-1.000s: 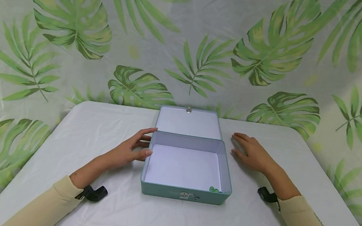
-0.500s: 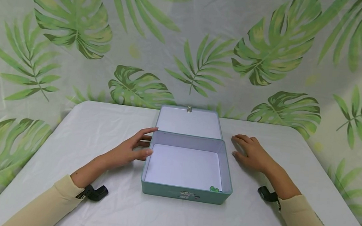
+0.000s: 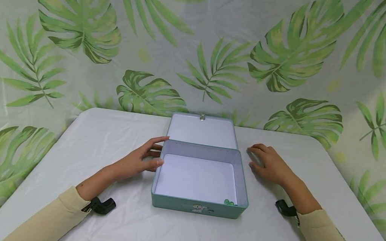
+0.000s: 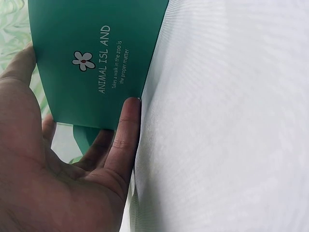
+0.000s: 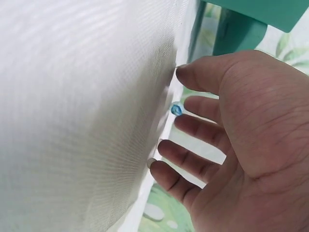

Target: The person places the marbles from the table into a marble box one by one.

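Observation:
A green metal tin (image 3: 196, 207) with a white inside sits on the table, its hinged lid (image 3: 201, 130) laid open toward the back. Small green marbles (image 3: 229, 202) lie in its front right corner. My left hand (image 3: 135, 161) rests against the tin's left side, thumb at the rim and index fingertip at the back corner. In the left wrist view its fingers are mostly straight along the printed side wall (image 4: 91, 63). To the right of the tin, my right hand (image 3: 269, 164) rests with loosely bent fingers. A clear blue marble (image 5: 176, 109) is by its index and middle fingertips, not pinched by the thumb.
A white cloth (image 3: 120, 224) covers the table. Behind it hangs a leaf-patterned curtain (image 3: 227, 25), close to the lid's far edge. A black wrist camera is strapped on each arm, one left (image 3: 102, 206) and one right (image 3: 285, 208).
My right hand's fingertips shift very slightly toward me. The tin, the marbles inside it and my left hand stay as they were.

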The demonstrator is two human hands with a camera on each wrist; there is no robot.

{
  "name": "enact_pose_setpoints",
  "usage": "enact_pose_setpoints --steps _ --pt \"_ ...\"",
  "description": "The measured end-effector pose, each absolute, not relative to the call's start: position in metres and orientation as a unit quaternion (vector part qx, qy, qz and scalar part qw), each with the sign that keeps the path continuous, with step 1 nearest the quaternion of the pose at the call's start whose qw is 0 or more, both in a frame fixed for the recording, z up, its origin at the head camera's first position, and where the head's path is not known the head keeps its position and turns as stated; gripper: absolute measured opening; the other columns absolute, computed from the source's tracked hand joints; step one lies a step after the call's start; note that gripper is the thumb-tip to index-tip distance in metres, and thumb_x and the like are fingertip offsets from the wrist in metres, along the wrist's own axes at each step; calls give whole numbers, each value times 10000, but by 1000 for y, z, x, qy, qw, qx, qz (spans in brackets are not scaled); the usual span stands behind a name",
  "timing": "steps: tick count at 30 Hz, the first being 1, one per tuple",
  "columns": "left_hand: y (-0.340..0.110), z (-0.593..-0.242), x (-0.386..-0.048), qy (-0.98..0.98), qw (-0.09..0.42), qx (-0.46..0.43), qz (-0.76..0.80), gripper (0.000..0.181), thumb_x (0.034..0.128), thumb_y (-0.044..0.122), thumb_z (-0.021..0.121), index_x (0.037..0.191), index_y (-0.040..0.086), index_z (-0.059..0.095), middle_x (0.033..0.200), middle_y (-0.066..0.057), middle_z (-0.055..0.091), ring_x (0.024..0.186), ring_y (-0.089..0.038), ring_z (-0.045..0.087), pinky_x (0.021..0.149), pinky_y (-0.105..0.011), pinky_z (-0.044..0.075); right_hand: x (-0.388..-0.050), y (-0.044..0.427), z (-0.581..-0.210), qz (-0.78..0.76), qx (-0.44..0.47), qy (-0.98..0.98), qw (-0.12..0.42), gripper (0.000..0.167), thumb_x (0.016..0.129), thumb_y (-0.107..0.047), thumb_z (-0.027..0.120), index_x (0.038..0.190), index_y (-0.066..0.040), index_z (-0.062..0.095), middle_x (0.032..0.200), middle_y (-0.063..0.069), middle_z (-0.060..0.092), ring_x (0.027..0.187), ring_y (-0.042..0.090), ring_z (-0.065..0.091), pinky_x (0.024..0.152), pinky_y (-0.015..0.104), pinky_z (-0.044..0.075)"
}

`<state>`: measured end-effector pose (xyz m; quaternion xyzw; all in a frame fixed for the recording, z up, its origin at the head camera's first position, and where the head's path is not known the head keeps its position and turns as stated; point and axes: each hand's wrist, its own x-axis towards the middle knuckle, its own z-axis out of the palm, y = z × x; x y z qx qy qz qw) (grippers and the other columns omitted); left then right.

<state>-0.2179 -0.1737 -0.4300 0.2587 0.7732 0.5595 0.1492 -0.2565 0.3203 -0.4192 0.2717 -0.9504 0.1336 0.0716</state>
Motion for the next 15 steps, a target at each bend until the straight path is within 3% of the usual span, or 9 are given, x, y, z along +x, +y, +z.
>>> enact_pose_setpoints --steps 15 --pt "-174 -429 -218 773 146 264 558 755 1068 286 674 1671 423 241 1606 -127 390 1476 -395 450 948 -454 615 -260 321 -422 146 299 -939 83 386 945 -45 756 1320 16 682 1340 207 632 1250 442 586 1082 625 466"
